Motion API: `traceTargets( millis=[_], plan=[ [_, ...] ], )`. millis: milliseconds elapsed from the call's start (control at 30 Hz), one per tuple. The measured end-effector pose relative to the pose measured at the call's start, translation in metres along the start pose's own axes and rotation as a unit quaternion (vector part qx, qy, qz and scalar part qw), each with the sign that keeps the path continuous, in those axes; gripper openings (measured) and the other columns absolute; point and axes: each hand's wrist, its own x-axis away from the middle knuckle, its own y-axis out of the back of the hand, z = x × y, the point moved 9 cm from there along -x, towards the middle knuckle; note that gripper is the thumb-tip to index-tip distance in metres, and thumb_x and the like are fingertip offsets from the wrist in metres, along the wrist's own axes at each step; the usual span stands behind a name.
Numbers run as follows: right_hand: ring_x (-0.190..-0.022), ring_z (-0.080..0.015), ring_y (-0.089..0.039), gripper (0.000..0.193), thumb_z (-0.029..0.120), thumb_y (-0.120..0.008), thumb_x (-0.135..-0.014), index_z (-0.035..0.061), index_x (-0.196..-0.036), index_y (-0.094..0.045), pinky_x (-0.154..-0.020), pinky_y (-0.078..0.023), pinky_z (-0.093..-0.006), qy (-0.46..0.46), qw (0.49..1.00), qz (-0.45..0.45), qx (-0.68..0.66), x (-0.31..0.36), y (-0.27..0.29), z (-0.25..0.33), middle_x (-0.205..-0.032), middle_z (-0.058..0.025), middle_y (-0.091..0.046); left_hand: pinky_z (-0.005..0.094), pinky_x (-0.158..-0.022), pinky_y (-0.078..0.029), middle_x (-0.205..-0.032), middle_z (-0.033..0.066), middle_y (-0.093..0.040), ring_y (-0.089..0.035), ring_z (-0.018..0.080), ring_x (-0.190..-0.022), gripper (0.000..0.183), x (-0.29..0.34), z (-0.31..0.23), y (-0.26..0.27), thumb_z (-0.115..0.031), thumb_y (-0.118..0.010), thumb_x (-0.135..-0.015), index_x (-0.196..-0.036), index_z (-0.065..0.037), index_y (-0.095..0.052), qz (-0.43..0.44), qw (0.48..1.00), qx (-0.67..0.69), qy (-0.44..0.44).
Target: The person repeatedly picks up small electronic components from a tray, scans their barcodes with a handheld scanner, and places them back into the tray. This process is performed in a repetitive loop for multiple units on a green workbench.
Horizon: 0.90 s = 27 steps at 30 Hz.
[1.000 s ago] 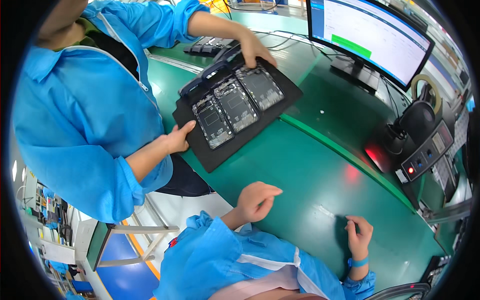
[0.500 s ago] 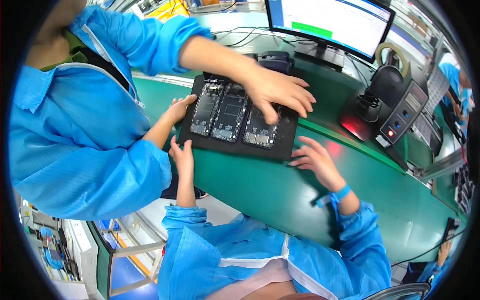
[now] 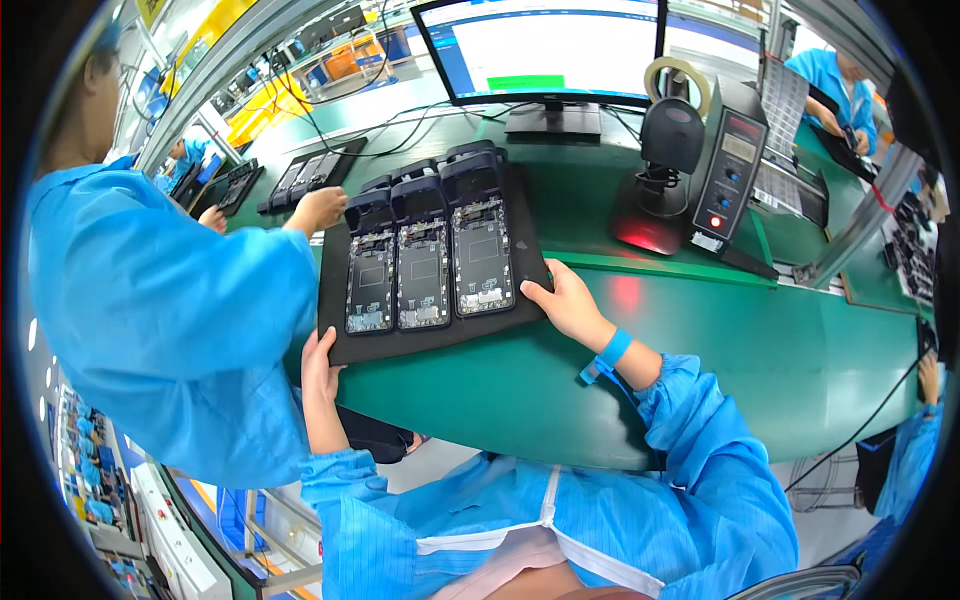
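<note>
A black flat tray (image 3: 432, 345) lies before me on the green bench, turned slightly. Three opened phones sit on it side by side: a left one (image 3: 371, 285), a middle one (image 3: 422, 275) and a right one (image 3: 484, 260). Their circuit boards show, and dark raised parts stand at their far ends. My left hand (image 3: 318, 368) grips the tray's near left corner, thumb on top. At the right edge my right hand (image 3: 572, 303) holds the tray, with its thumb over the rim and a blue wrist strap on the wrist. The fingers under the tray are hidden.
A co-worker stands close at my left, one hand (image 3: 318, 209) near the tray's far left corner. Further back lies another tray of phones (image 3: 312, 173). A monitor (image 3: 545, 50), a scanner on a stand (image 3: 668, 150) and a control box (image 3: 728, 170) stand beyond.
Both my hands have gone from beside the tray to gripping it. The co-worker's hand has left the phones and drawn back to the left. The view has shifted.
</note>
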Motion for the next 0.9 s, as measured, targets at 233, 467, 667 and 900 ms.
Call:
traceTargets(
  millis=[233, 467, 667, 900],
  plan=[
    [-0.082, -0.0154, -0.057, 0.041, 0.014, -0.06, -0.079, -0.0053, -0.112, -0.044, -0.07, -0.047, -0.0275, -0.003, 0.996, -0.091, 0.009, 0.121, 0.09, 0.02, -0.096, -0.0125, -0.058, 0.0256, -0.078, -0.042, -0.099, 0.0076, -0.055, -0.053, 0.013, -0.088, 0.03, 0.089, -0.034, -0.078, -0.009, -0.051, -0.083, -0.111, 0.004, -0.047, 0.086, 0.989, 0.015, -0.118],
    [-0.088, -0.014, -0.055, 0.045, 0.005, -0.058, -0.077, -0.006, -0.117, -0.041, -0.075, -0.045, -0.026, -0.11, 0.962, -0.244, 0.06, 0.278, 0.221, 0.036, -0.1, -0.0109, -0.056, 0.0255, -0.085, -0.038, -0.104, 0.0067, -0.052, -0.049, 0.0125, -0.095, 0.03, 0.188, 0.034, -0.21, -0.007, -0.05, -0.083, -0.111, 0.002, -0.044, 0.252, 0.967, 0.034, 0.012],
    [-0.086, -0.015, -0.053, 0.05, 0.004, -0.06, -0.074, -0.0052, -0.119, -0.04, -0.076, -0.043, -0.0259, -0.206, 0.924, -0.272, 0.171, 0.34, 0.263, -0.005, -0.096, -0.0102, -0.055, 0.0406, -0.084, -0.033, -0.101, 0.0165, -0.047, -0.044, 0.0344, -0.09, 0.04, 0.199, 0.064, -0.267, -0.021, -0.062, -0.073, -0.104, 0.001, -0.049, 0.334, 0.807, -0.448, -0.192],
    [-0.088, -0.0221, -0.045, 0.063, 0.006, -0.062, -0.072, 0.0063, -0.128, -0.034, -0.079, -0.041, -0.0313, -0.125, 0.864, -0.26, 0.413, 0.274, 0.266, 0.037, -0.107, -0.0118, -0.045, 0.042, -0.095, -0.028, -0.13, 0.0171, -0.025, -0.03, 0.0344, -0.117, 0.063, 0.189, 0.03, -0.287, -0.014, -0.058, -0.076, -0.128, -0.002, -0.026, 0.322, 0.829, -0.365, -0.276]
  ],
)
